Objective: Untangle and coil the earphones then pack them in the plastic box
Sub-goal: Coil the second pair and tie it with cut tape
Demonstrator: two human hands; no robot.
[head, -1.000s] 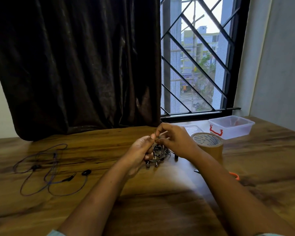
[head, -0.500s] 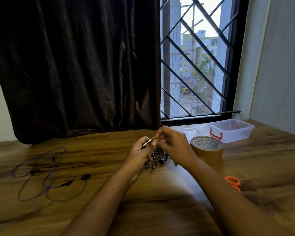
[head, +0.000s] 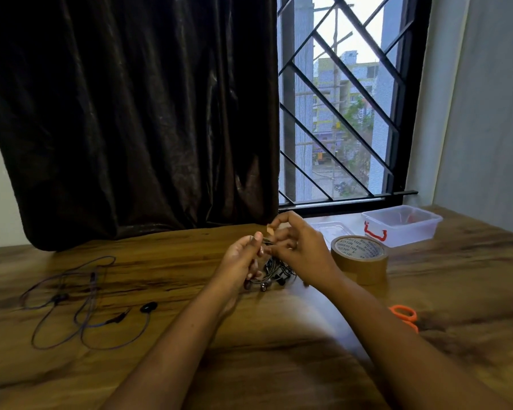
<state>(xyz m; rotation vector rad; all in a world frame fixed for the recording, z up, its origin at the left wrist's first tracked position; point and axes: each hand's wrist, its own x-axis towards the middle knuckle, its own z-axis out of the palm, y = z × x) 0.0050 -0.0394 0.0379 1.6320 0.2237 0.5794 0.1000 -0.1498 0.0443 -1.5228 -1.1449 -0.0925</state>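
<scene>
A coiled bundle of dark earphones (head: pixel 274 272) hangs between my hands just above the wooden table (head: pixel 166 253), its earbuds dangling at the bottom. My left hand (head: pixel 240 260) pinches the top of the coil between thumb and fingers. My right hand (head: pixel 301 247) pinches a small tan piece of tape (head: pixel 269 230) at the top of the bundle. A clear plastic box (head: pixel 403 224) with a red latch stands open at the back right, with its lid (head: pixel 332 229) lying flat to its left.
A second, loose dark earphone cable (head: pixel 83 303) sprawls on the table at the left. A roll of brown tape (head: pixel 360 263) stands right of my hands. Orange scissor handles (head: pixel 404 315) show behind my right forearm. Curtain and barred window lie behind.
The camera has tilted slightly. My hands stay together on the coil; my right hand now holds a small tan piece of tape at its top.
</scene>
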